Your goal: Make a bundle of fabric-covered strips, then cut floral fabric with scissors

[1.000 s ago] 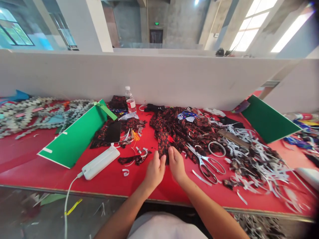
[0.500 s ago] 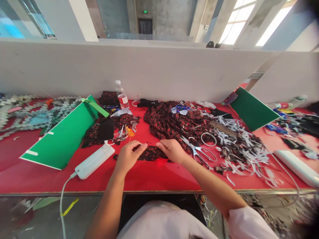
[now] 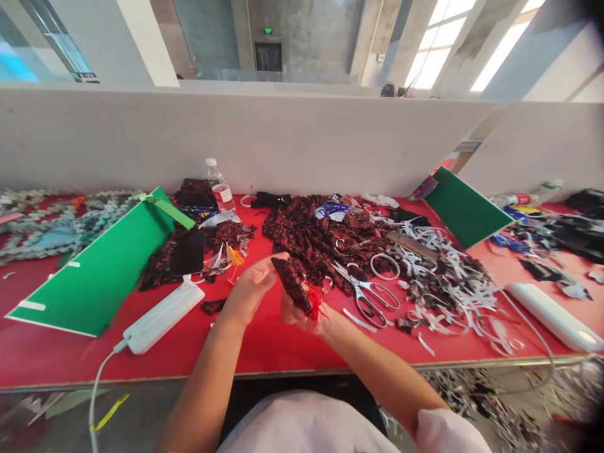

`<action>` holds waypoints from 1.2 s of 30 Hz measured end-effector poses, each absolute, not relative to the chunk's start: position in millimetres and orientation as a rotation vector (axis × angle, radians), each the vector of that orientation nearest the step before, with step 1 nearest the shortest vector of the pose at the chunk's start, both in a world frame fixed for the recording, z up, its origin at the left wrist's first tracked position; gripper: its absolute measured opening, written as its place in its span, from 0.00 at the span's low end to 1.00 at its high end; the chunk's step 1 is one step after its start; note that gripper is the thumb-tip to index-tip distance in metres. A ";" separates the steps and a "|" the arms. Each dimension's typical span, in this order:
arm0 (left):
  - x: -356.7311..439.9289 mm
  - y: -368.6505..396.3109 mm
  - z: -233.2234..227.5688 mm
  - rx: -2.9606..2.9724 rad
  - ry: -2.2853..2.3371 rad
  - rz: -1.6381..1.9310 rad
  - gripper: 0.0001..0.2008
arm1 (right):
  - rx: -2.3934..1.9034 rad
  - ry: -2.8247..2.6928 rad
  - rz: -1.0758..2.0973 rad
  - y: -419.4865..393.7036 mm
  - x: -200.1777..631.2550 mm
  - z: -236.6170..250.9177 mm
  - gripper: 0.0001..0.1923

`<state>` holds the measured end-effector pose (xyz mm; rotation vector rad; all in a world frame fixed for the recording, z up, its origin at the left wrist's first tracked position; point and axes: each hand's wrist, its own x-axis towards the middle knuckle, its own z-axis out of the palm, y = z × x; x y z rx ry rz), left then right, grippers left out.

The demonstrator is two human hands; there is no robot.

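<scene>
A folded strip of black-and-red patterned fabric [image 3: 293, 286] is lifted above the red table, with a tuft of loose red threads [image 3: 317, 302] at its lower end. My right hand [image 3: 295, 313] grips it from behind and below, so most of those fingers are hidden. My left hand [image 3: 255, 283] pinches the upper end of the strip between thumb and fingers. Just right of my right hand, metal scissors [image 3: 365, 292] lie on the table with their blades pointing up and left. Beyond the hands spreads a heap of the same patterned fabric [image 3: 302, 229].
White strips and scraps [image 3: 453, 289] cover the right side. Green boards [image 3: 101, 270] flank the work area. A white power bank-like device [image 3: 164, 314] with a cable lies at left, near a dark phone-like slab [image 3: 187, 255]. A water bottle [image 3: 221, 189] stands behind.
The patterned strip has come up off the table and is now tilted in my hands, its red threads showing. My right hand has turned and moved left and down beneath it.
</scene>
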<state>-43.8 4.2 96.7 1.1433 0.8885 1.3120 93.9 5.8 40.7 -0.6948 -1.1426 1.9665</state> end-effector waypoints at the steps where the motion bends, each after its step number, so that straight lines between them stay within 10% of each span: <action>1: -43.0 5.5 96.1 1.120 0.883 1.275 0.16 | -0.680 -1.188 1.982 4.6 94.7 40.6 0.25; 9: -47.9 11.8 102.7 1.119 1.264 1.423 0.13 | -1.123 -1.352 1.109 23.4 138.3 62.4 0.19; 22: -108.0 45.8 102.7 1.715 1.950 1.017 0.22 | -1.050 -1.814 1.335 40.3 80.7 50.0 0.13; 36: -224.9 149.2 58.9 1.092 2.761 0.343 0.40 | -1.218 -1.899 1.352 182.3 -44.3 18.6 0.09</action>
